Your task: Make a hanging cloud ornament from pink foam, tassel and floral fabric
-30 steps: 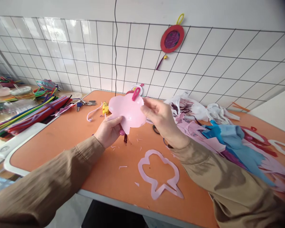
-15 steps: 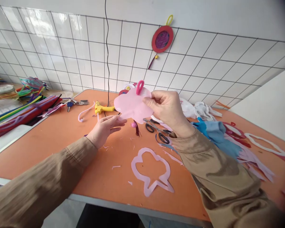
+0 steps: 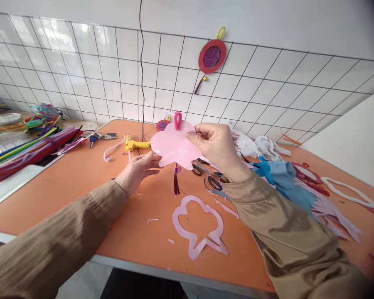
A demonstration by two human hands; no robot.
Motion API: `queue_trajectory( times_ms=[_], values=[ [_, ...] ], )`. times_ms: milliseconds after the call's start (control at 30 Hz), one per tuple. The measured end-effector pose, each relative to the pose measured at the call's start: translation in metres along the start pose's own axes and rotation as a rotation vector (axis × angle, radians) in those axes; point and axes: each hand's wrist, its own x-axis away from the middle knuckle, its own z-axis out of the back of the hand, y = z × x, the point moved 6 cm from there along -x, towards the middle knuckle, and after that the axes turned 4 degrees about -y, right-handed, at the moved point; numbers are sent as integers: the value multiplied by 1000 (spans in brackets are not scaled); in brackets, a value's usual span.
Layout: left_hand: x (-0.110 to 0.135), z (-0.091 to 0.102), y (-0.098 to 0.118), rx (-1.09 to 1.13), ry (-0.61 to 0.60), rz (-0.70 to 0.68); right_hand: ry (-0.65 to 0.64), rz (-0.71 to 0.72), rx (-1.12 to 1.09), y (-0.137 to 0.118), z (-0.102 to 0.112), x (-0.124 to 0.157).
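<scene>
Held up over the table is a pink flower-shaped paper ornament. A bright pink fuzzy loop stands at its top, and a dark red tassel with a pink bead hangs below. My right hand pinches its right edge, thumb in front, the other fingers mostly hidden behind. My left hand has its fingers stretched toward the lower left edge, fingertips at the rim; whether they touch it I cannot tell. On the table beneath lies a pink cut-out paper outline.
A yellow glue gun lies behind my left hand. Black-handled scissors rest beside my right wrist. Blue fabric and pink scraps cover the right side. Pipe cleaners are heaped at left. A red round ornament hangs on the tiled wall.
The ornament has turned more upright and shifted slightly down, its tassel now hanging straight. My left fingertips have drawn back a little to the left edge.
</scene>
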Motion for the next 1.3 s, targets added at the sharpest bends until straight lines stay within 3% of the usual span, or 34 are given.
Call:
queue_trajectory(
  times_ms=[333,633,1033,1300],
  values=[
    [3,-12,4,-48,-193,-98,-47,-71,-164,5,-16,4],
    [10,-28,9,14,-366,-115,-22,-93,-130,10,-19,2],
    [10,-26,8,11,-365,-85,-27,-107,-164,13,-22,4],
    [5,-14,3,-1,-246,-26,-36,-114,-183,13,-23,4]
  ],
)
